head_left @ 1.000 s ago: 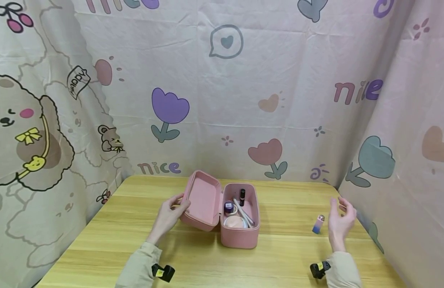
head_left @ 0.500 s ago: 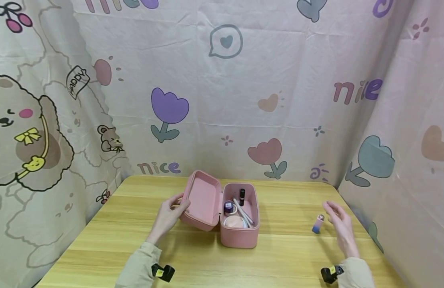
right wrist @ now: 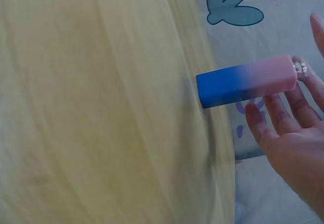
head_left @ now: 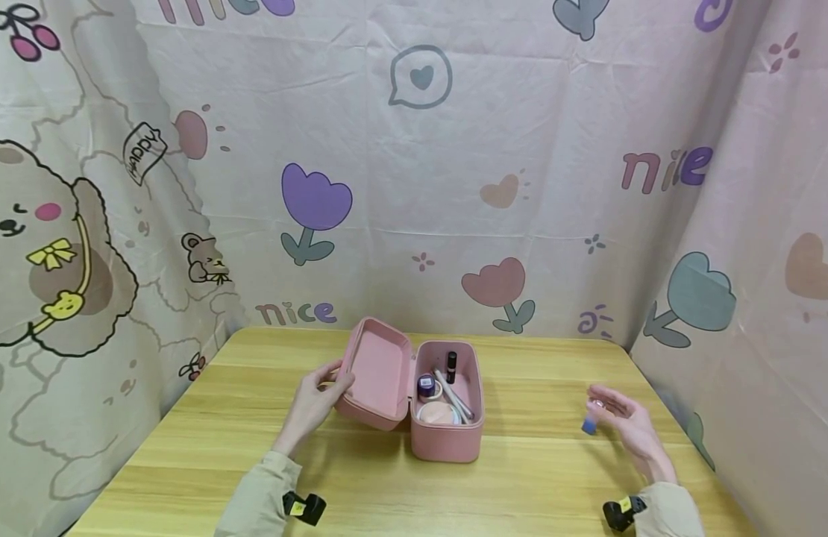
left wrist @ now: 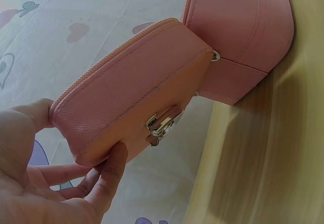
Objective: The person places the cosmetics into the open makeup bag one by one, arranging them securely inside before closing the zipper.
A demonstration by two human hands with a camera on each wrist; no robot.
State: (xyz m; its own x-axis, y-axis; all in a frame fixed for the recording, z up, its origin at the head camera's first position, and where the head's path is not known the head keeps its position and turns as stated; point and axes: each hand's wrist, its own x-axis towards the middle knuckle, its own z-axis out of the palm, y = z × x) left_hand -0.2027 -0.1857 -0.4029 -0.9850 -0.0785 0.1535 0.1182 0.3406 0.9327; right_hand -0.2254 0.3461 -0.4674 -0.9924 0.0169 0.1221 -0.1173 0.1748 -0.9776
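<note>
My left hand (head_left: 316, 399) holds the raised lid (head_left: 382, 377) of a pink makeup case (head_left: 446, 445) by its outer edge. In the left wrist view the thumb is at the lid's zipped rim and the fingers lie against its outer face, near a metal fitting (left wrist: 163, 127). Farther right, a square pink-and-blue lipstick tube (right wrist: 248, 81) stands upright on the table, a beaded ornament on its top. Around its upper part my right hand (head_left: 625, 425) spreads its fingers, with the thumb apart from the tube. Whether a fingertip touches it is unclear.
Inside the case are a black tube (head_left: 451, 367), a dark purple jar (head_left: 425, 385), slim white sticks (head_left: 457, 399) and a pale puff (head_left: 437, 414). A printed curtain (head_left: 387, 164) hangs behind and beside the wooden table (head_left: 535, 477).
My right hand has turned and moved left to the lipstick tube, now partly covering it in the head view. The left hand and the case lid have stayed in place.
</note>
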